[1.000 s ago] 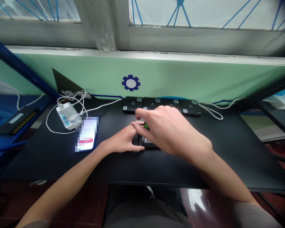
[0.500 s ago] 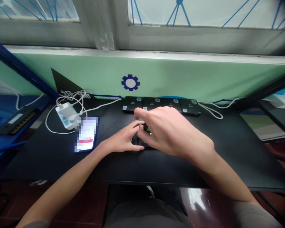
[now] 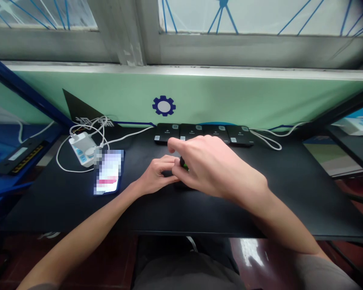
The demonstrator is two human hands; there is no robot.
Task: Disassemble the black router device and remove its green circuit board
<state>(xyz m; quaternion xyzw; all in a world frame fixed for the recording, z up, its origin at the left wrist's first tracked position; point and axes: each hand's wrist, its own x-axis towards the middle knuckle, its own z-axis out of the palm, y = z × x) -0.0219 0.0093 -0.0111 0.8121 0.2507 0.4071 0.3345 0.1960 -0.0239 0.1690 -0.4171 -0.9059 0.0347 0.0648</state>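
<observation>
My right hand point(image 3: 211, 167) is closed around a black-and-green handle that looks like a screwdriver point(image 3: 183, 163). Only a small part of it shows between the fingers; its tip is hidden. Below lies a flat black case point(image 3: 181, 185), mostly covered by my hands. My left hand point(image 3: 160, 173) meets it from the left, thumb and fingers drawn together at its near left side. What those fingertips pinch is hidden behind my right hand. Behind my hands, several similar flat black cases point(image 3: 167, 133) with small labels lie in a row along the wall.
A lit phone point(image 3: 109, 173) lies on the black table point(image 3: 157, 213) at the left. Behind it are a white power strip point(image 3: 84, 149) and tangled white cables point(image 3: 104, 125). Another white cable point(image 3: 270, 143) loops at the back right. A black device point(image 3: 21, 157) sits on the blue shelf.
My left hand's thumb and fingers, spread apart before, have drawn together beside the black case. My right hand keeps its grip on the screwdriver. The view has shifted slightly.
</observation>
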